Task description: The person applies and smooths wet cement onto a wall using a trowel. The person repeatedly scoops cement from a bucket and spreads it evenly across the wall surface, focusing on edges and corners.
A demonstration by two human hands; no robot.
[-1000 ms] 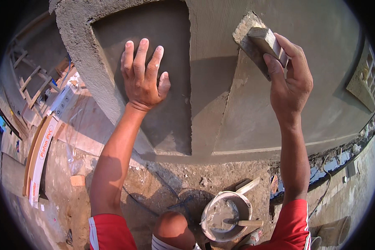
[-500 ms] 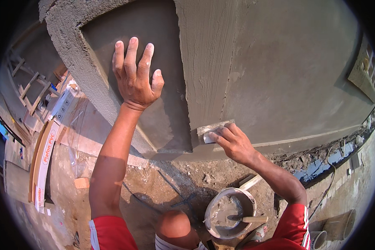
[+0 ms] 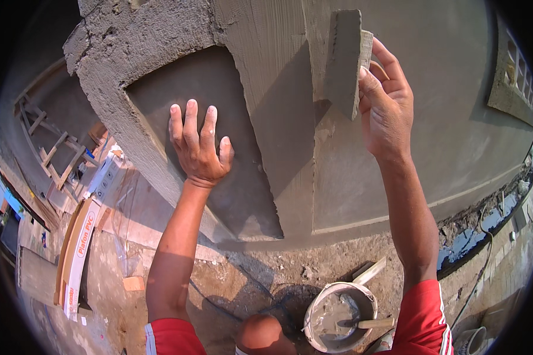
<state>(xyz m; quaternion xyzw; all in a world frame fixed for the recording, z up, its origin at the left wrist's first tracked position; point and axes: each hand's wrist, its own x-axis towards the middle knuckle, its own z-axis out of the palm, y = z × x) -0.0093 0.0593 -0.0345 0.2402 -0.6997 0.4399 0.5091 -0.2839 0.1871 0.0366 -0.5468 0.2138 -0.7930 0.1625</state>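
Observation:
A grey plastered wall (image 3: 449,89) has a dark recessed panel (image 3: 231,201) with a rough-edged surround. My left hand (image 3: 196,143) lies inside the recess, fingers spread and nothing held. My right hand (image 3: 385,100) grips a small plastering float (image 3: 342,56), caked in grey, high on the vertical band of streaked plaster right of the recess; its plate is tilted. Below, a round bucket (image 3: 310,316) holds grey wet mix, with a wooden-handled tool (image 3: 372,323) across it.
A wooden ladder-like frame (image 3: 56,148) and long boxed boards (image 3: 77,254) are at the left. A loose brick (image 3: 133,283) lies on the dirt ground. A latticed block (image 3: 509,77) projects from the wall at right. Another container (image 3: 471,342) stands at lower right.
The float in my right hand swept down to the band's lower end half a second ago and is now back up high. My view has shifted; my left hand stays spread in the recess.

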